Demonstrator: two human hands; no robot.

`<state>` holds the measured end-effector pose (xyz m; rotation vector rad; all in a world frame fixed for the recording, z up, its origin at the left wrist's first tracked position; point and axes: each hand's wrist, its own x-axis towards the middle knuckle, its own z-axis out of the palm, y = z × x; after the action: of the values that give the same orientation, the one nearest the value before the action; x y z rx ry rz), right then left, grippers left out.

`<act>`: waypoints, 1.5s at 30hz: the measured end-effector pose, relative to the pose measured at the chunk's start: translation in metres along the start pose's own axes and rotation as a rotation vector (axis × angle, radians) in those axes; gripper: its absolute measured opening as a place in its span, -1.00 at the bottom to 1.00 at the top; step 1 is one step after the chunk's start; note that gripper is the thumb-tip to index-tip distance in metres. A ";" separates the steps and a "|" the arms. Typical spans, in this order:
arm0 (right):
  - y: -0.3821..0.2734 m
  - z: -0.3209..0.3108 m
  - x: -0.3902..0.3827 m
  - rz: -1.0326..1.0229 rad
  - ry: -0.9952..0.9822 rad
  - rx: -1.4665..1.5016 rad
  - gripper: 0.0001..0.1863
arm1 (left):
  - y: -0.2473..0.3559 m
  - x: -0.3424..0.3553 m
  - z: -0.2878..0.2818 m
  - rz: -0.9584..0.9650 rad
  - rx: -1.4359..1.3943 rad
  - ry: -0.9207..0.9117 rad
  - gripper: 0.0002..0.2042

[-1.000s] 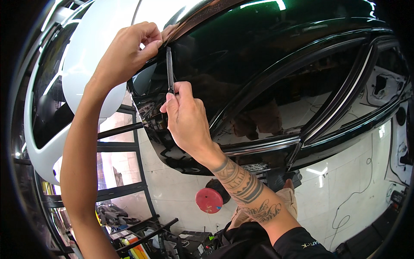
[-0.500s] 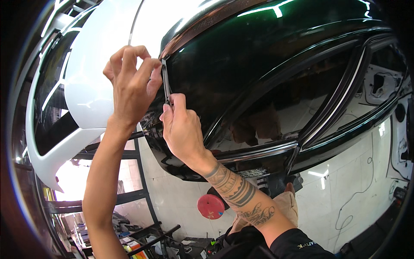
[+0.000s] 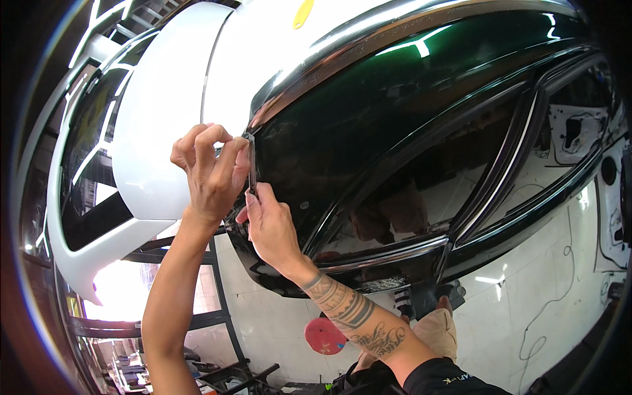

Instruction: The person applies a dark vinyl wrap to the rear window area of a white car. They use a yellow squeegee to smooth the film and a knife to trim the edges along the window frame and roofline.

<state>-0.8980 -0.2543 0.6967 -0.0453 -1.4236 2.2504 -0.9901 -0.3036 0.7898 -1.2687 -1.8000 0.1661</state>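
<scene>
My left hand (image 3: 214, 174) is at the rear edge of a car's glossy black roof panel (image 3: 309, 158). Thumb and index finger pinch the upper end of a narrow dark strip (image 3: 253, 161); the other fingers curl above. Below it, my right hand (image 3: 270, 227) grips the strip's lower end between thumb and fingers. The strip runs along the seam between the black panel and the white rear body (image 3: 164, 118). Whether it is a trim piece or a slim tool, I cannot tell.
A brownish reflective band (image 3: 316, 56) edges the black panel's far side. A yellow flat piece (image 3: 303, 13) lies on the white surface beyond. Below the car are a round red stool (image 3: 325, 336) and a cable (image 3: 569, 283) on the tiled floor.
Both hands, the strip and the car sit lower in the picture, as the view has shifted. A yellow piece has come into view at the top. Both hands keep their hold.
</scene>
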 end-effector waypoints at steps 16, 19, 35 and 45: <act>-0.020 0.070 0.000 0.207 -0.400 0.629 -0.70 | -0.067 0.063 -0.068 -0.305 -0.215 0.041 -0.91; -0.026 0.065 -0.022 0.284 -0.427 0.673 -0.70 | -0.115 0.072 -0.130 -0.631 -0.333 0.192 -0.78; -0.305 -0.087 -0.074 -0.485 -0.690 -0.733 -0.94 | 0.121 -0.197 -0.141 -0.879 -0.864 -1.160 -0.75; -0.349 -0.079 -0.041 -0.938 -0.976 -0.607 -0.72 | -0.007 -0.015 -0.025 -0.758 -0.442 -0.275 -0.61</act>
<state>-0.7103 -0.0825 0.9515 1.3573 -1.9270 0.9815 -0.9755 -0.3279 0.7997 -0.7748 -2.5258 -0.5290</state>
